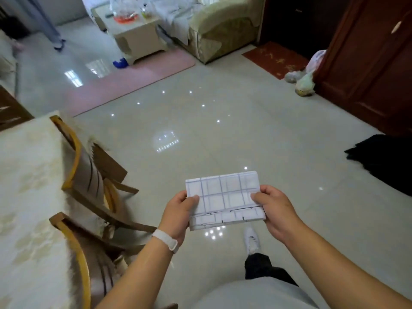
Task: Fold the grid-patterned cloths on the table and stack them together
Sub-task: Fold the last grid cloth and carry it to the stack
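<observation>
A white cloth with a dark grid pattern (225, 199), folded into a small rectangle, is held in the air over the tiled floor. My left hand (178, 211) pinches its left edge, thumb on top. My right hand (275, 208) pinches its right edge the same way. The table (26, 197), covered with a cream patterned cloth, lies to the left, apart from both hands. No other grid cloth shows in this view.
Two wooden chairs (89, 181) stand along the table's right side. A black cloth (383, 159) lies on the floor at right, by a dark red cabinet (367, 70). A sofa (223, 25), a low white table (136, 30) and a pink rug (133, 74) sit farther back.
</observation>
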`<state>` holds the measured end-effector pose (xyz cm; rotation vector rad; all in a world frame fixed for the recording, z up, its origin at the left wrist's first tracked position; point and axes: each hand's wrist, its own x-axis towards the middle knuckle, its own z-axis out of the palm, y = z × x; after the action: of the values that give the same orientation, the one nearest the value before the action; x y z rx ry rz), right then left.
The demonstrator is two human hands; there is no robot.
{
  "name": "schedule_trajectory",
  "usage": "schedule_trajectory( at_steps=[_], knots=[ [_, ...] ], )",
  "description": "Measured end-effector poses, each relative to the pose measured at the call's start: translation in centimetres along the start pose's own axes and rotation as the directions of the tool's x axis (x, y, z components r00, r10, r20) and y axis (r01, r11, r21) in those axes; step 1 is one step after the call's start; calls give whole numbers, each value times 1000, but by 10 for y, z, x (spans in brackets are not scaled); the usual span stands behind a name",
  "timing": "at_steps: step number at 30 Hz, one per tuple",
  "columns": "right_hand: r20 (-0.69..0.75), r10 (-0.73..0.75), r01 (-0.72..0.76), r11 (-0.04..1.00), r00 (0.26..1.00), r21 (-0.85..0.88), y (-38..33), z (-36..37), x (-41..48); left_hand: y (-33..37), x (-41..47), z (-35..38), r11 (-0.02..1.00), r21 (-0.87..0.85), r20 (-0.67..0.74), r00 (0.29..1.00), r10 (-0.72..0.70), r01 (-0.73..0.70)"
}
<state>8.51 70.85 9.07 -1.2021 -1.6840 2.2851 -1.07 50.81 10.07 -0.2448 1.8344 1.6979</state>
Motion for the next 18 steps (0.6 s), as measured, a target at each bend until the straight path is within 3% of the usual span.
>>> schedule_trajectory(
  at_steps=[8,18],
  knots=[
    [183,19,-3,996,983,-87,-91,11,116,75,77,44,998,-67,-226,974,-16,0],
    [284,74,-24,984,956,-174,-134,69,201,118,137,29,978,-210,-345,935,-80,6]
  ],
)
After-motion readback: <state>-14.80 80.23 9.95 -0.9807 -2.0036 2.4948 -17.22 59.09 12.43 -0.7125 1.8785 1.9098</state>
